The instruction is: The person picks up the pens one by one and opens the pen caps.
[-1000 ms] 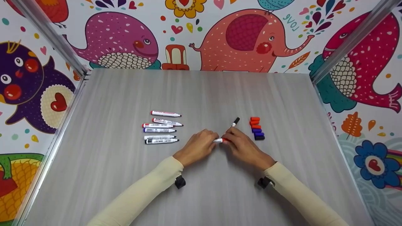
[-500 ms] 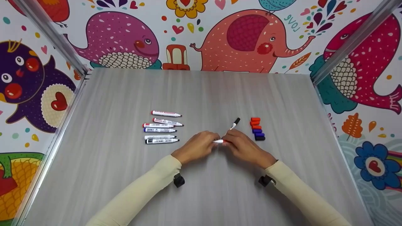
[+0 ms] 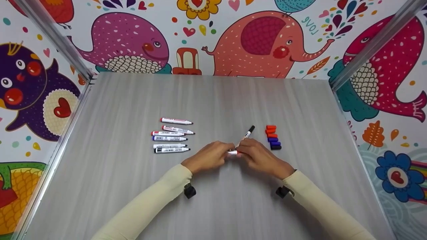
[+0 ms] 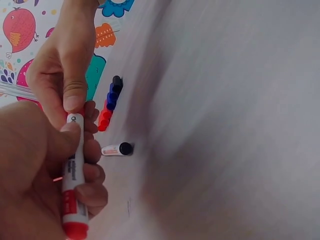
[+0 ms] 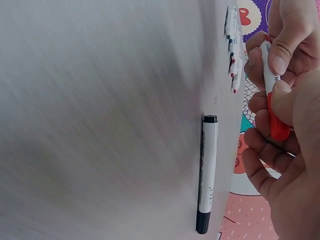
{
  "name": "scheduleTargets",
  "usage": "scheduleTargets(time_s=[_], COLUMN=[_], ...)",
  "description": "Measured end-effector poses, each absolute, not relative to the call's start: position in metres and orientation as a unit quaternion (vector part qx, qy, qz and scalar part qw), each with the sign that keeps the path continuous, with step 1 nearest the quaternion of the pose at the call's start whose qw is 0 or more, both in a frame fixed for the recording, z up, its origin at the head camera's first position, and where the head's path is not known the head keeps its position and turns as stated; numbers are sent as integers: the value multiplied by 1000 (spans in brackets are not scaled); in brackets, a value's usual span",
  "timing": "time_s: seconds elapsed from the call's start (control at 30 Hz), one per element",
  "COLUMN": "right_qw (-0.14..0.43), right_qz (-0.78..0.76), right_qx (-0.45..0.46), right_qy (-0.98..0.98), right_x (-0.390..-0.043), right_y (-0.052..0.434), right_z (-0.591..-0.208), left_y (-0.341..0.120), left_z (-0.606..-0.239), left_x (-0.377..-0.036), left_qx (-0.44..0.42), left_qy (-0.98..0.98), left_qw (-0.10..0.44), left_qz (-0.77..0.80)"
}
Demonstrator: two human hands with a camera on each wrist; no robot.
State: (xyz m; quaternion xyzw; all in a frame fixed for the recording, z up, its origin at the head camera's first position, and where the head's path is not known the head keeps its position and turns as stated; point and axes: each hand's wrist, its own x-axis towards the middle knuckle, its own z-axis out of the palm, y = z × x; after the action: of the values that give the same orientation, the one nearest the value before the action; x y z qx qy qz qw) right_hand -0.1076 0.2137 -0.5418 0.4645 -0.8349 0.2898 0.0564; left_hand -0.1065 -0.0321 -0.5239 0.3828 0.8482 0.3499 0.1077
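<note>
The left hand gripped the red marker body, and the right hand pinched its red cap, near the black marker on the surface.

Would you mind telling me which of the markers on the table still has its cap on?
The black-capped marker lying alone, tilted, between the hands and the row of loose caps. The six markers lined up at the left show bare tips.

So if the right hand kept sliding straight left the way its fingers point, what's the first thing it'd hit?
The left hand, right away: both grip the same red marker, fingertips nearly touching. Past it, probably the row of uncapped markers, though depth is unclear.
</note>
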Motion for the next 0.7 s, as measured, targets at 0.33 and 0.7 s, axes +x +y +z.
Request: scheduleTargets(time_s=[0.33, 0.7], right_qw=[66, 101], right_qz=[283, 296], right_qx=[469, 477], right_qy=[-834, -821], right_x=[-108, -108], right_y=[214, 212], right_z=[-540, -540], left_y=[-36, -38], left_z=[-522, -519], left_x=[-109, -113], left_qx=[382, 390], left_qy=[835, 825], left_qw=[112, 125], left_qz=[381, 389])
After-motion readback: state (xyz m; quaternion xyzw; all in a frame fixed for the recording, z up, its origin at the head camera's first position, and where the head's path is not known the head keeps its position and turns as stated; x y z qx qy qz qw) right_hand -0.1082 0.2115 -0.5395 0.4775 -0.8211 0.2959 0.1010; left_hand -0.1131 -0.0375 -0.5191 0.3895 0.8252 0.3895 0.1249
